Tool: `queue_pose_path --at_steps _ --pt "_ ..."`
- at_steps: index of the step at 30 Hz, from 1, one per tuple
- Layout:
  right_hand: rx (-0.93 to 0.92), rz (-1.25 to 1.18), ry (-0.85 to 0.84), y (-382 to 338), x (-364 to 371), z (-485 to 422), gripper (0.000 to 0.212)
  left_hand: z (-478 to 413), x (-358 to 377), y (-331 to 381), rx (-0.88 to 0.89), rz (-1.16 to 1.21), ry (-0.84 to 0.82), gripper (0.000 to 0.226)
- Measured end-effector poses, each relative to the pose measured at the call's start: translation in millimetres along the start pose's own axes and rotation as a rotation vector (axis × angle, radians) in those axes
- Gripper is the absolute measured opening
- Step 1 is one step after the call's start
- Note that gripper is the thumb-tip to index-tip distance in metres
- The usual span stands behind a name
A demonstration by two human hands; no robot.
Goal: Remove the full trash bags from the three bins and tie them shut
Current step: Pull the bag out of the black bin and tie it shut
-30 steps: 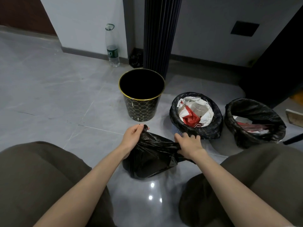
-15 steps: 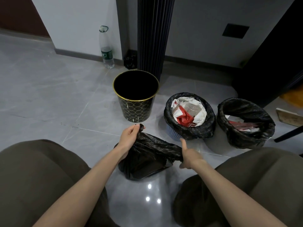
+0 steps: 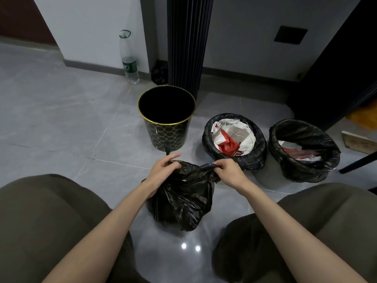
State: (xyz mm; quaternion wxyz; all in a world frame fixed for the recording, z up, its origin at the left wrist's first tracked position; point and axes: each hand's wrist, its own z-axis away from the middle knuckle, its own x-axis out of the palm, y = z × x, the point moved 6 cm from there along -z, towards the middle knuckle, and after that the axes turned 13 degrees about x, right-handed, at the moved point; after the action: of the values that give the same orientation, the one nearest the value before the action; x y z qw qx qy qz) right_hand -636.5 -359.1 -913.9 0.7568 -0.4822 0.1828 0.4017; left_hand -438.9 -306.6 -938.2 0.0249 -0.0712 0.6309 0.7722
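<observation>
A full black trash bag sits on the floor between my knees. My left hand pinches one gathered end of its top, and a thin twisted tail of plastic sticks up past the fingers. My right hand grips the other gathered end, pulling it taut. Behind stands a black bin with a gold rim, with no bag in it. The middle bin has a black liner holding red and white rubbish. The right bin is lined too and partly filled.
A clear plastic bottle stands by the wall at the back left. A dark ribbed column rises behind the gold-rimmed bin. A wooden board and a dark leg lie at the right edge. My knees frame the grey tiled floor.
My right hand has closed on the bag's right end and lifted it. Both hands have drawn closer together at the top of the bag.
</observation>
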Motion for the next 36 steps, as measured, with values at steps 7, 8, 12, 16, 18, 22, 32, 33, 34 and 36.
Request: queue_pose_path --at_steps 7,8,12,16,18,22,32,33,34,36 --pt "0.089 -0.342 -0.141 1.2 12.4 -4.0 0.023 5.0 22.8 -10.6 0.059 -0.622 -0.286 0.111" --pt "0.104 -0.397 -0.182 -1.1 16.3 -2.2 0.022 6.6 26.8 -8.8 0.096 -0.67 -0.279 0.113" --pt "0.096 -0.488 -0.348 -14.0 33.1 7.9 0.027 5.1 36.8 -10.6 0.115 -0.668 -0.185 0.103" --pt "0.065 -0.466 -0.35 -22.6 33.3 11.5 0.026 1.6 44.3 -18.4 0.074 -0.653 -0.124 0.06" --pt "0.09 -0.501 -0.317 -23.1 25.8 10.6 0.026 -0.6 41.2 -24.6 0.065 -0.668 -0.105 0.039" --pt "0.281 -0.82 -0.243 -7.0 16.6 5.2 0.03 -3.1 35.3 -33.5 0.086 -0.752 -0.117 0.028" --pt "-0.184 0.137 0.065 -23.4 11.3 10.9 0.007 -3.3 40.7 -41.4 0.172 -0.922 -0.212 0.029" --pt "-0.282 0.291 0.024 -30.9 18.8 16.1 0.014 -3.1 41.5 -41.5 0.17 -0.926 -0.213 0.031" --pt "-0.349 0.435 -0.014 -35.5 27.7 20.8 0.028 -3.2 42.0 -41.3 0.169 -0.928 -0.213 0.032" --pt "-0.407 0.686 0.004 -34.9 42.7 23.2 0.046 -3.0 42.2 -41.8 0.165 -0.922 -0.217 0.033"
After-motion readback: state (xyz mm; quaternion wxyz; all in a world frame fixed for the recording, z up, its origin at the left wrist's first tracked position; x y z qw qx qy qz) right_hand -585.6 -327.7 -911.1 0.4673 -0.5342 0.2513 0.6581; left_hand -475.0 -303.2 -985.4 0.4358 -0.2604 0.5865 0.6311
